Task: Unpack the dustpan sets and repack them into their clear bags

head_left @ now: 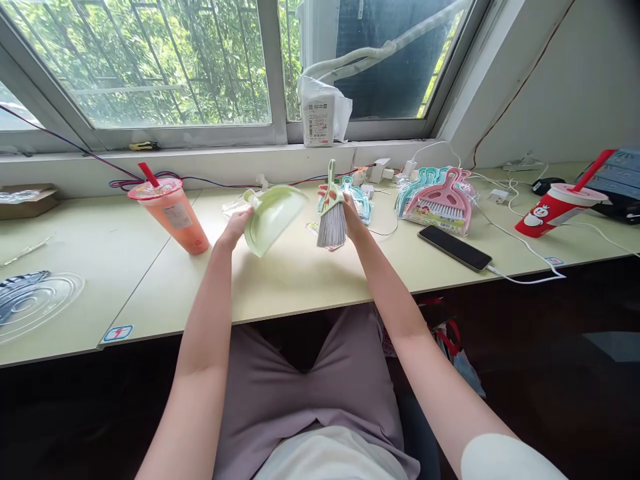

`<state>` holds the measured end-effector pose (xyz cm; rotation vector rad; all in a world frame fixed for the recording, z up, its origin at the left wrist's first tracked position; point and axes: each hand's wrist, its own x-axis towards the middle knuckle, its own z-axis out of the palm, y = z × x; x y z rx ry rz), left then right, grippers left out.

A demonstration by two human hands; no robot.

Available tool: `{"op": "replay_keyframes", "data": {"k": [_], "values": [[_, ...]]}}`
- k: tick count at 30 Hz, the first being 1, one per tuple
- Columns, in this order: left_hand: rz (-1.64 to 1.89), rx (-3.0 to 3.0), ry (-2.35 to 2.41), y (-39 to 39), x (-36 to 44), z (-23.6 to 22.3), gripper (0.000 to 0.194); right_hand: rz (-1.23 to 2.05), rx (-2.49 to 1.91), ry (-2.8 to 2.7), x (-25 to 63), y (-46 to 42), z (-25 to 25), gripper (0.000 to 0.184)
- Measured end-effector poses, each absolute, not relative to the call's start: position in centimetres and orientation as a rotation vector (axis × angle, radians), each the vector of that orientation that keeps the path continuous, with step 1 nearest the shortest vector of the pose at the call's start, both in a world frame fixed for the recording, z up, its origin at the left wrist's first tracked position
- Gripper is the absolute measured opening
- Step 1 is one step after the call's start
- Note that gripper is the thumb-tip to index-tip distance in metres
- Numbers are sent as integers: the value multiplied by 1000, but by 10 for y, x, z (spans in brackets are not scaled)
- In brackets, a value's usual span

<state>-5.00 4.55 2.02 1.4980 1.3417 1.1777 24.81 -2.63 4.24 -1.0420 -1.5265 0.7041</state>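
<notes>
My left hand point(237, 225) is closed on a pale green dustpan point(276, 220), lifted over the table and tilted. Some clear plastic shows beside that hand. In my right hand point(349, 208) is a small hand brush point(332, 223) with a light green handle pointing up and grey bristles hanging down. The fingers wrap round it from behind and are partly hidden. Behind the brush lies a turquoise dustpan-and-brush set point(358, 198). Farther right, several packed sets in turquoise and pink point(445, 200) are stacked together.
A drink cup point(173, 217) with a red straw stands left, a red cup point(555, 212) right. A phone point(455, 247) with a white cable lies near the table's front edge. Chargers point(381, 170) and wires run along the wall. A cardboard box point(27, 201) sits far left.
</notes>
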Motion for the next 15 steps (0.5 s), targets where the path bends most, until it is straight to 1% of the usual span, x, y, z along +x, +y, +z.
{"op": "replay_keyframes", "data": {"k": [3, 6, 9, 15], "values": [[754, 1648, 1390, 40, -53, 15, 41, 784, -1032, -1532, 250, -26, 41, 56], [529, 1831, 1336, 40, -54, 12, 43, 771, -1173, -1648, 250, -23, 38, 57], [475, 1963, 1357, 43, -56, 10, 47, 686, -1396, -1862, 248, -22, 36, 54], [605, 2071, 1394, 52, -63, 2, 49, 376, -1915, -2126, 245, -19, 29, 40]]}}
